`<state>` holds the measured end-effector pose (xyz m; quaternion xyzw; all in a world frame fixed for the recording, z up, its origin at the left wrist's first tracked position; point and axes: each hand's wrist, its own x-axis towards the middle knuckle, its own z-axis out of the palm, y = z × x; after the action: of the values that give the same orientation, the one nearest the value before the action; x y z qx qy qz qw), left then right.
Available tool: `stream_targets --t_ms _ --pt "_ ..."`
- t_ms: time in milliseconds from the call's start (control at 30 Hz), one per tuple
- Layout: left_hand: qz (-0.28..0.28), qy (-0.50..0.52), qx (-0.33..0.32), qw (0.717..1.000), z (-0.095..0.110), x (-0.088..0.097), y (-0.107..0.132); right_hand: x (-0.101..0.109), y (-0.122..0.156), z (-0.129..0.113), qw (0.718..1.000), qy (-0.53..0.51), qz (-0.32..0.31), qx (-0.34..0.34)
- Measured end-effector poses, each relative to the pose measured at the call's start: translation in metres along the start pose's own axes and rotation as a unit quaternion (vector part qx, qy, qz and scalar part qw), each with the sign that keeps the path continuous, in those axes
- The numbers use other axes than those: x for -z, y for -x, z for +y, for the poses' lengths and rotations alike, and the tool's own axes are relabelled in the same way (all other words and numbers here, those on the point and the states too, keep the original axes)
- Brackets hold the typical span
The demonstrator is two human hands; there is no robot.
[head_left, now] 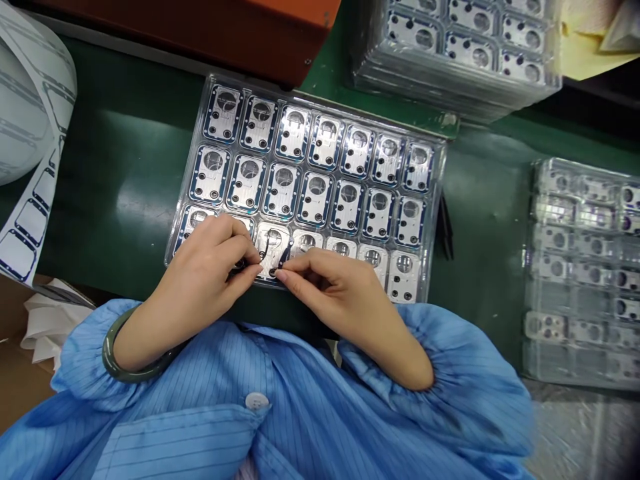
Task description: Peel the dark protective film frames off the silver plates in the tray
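Note:
A clear plastic tray [189, 175] of small metal plates lies before me. My left hand [213, 263] and my right hand [335, 283] meet over a plate [274, 245] in its nearest row. Between pinched fingertips, both hands hold a thin dark blue frame-shaped gasket [286, 253]; much of it is hidden by the fingers. Its sides stand apart from the plate in places, and I cannot tell how much of it touches. Plates in the two farther rows, such as this one [283, 190], carry blue borders. Right of my fingers, a near-row plate [403, 275] shows bare metal.
At the left hangs a white backing strip [30, 230] with blue frame outlines, coming off a roll [30, 100]. An orange machine [240, 33] stands behind the tray. Stacked trays [450, 73] rise at back right, another tray [545, 293] sits right, and black tweezers [444, 227] lie between.

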<state>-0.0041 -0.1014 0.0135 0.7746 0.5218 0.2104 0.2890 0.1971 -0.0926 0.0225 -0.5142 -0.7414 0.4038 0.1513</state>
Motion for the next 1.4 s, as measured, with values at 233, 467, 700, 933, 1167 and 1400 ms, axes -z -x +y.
stream_targets --t_ms 233,467,700,933,1167,1400 --pt "0.012 -0.012 0.007 1.0 0.001 -0.002 -0.001 0.001 -0.003 0.004 0.999 0.033 -0.013 0.028" --pt "0.009 -0.003 -0.004 1.0 -0.002 -0.001 -0.001 -0.004 -0.001 0.007 0.991 0.113 0.01 0.065" --pt "-0.017 -0.022 -0.009 1.0 -0.001 0.002 0.0 -0.006 -0.004 0.005 0.993 0.107 0.018 0.044" --pt "-0.059 -0.05 -0.01 0.997 -0.004 0.002 -0.004 -0.01 -0.006 -0.003 0.983 0.182 -0.006 0.02" --pt "-0.026 0.024 -0.034 0.999 -0.009 0.004 0.005 -0.016 0.004 0.012 0.987 -0.022 0.131 0.087" --pt "0.095 0.125 -0.113 0.981 0.005 -0.007 0.014 -0.018 0.012 0.008 0.942 -0.163 0.261 0.136"
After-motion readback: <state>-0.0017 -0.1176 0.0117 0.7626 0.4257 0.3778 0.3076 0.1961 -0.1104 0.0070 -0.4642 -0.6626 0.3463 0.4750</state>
